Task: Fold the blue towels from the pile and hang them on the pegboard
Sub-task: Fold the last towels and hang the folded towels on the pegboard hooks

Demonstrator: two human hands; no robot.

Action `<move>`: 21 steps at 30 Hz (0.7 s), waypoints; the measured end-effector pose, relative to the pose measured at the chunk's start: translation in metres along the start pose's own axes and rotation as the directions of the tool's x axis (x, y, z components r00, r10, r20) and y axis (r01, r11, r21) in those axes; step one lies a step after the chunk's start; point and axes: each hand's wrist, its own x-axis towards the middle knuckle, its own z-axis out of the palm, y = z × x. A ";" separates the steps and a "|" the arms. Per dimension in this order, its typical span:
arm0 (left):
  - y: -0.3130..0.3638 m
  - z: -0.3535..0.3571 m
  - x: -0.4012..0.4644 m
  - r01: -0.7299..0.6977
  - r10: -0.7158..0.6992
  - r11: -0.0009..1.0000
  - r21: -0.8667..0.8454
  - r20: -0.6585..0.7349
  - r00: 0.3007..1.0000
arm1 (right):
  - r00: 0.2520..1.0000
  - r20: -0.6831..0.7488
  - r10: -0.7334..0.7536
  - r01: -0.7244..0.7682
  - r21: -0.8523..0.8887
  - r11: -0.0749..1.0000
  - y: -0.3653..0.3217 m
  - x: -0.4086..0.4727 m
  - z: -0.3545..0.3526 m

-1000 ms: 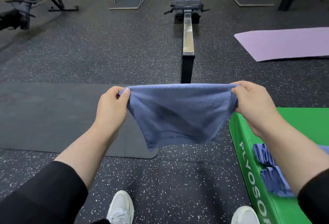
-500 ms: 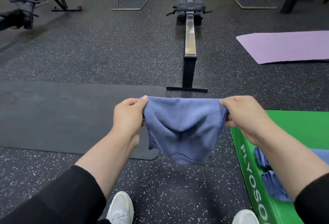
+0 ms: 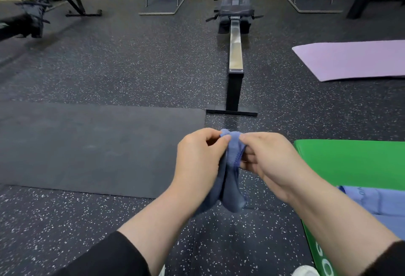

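Both hands have come together, left hand (image 3: 200,161) and right hand (image 3: 266,161) pinching the limp, light blue towel (image 3: 230,179) by its top corners.

Both forearms reach forward from black sleeves and converge in front of the body, bare from mid-forearm to the wrist. The left hand (image 3: 200,159) and the right hand (image 3: 266,161) meet almost knuckle to knuckle, each with its back turned upward. The left thumb and curled fingers (image 3: 225,138) pinch the top edge of a blue terry-cloth towel (image 3: 230,185); the right hand's fingers (image 3: 246,150), just beside the left hand, grip the same gathered edge. The towel hangs doubled between the two wrists.
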 end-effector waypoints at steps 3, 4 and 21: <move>0.001 0.005 -0.003 0.011 -0.012 1.000 -0.019 -0.031 0.999 | 1.000 0.015 0.002 -0.002 -0.009 1.000 0.001 -0.003 0.008; 0.002 0.006 -0.004 0.011 -0.012 0.999 -0.033 -0.040 0.999 | 1.000 0.014 0.005 -0.005 -0.007 1.000 0.001 -0.004 0.010; 0.013 0.008 -0.018 -0.124 0.117 0.992 0.027 0.178 0.977 | 0.999 -0.034 -0.028 0.027 -0.017 0.999 -0.002 -0.003 -0.004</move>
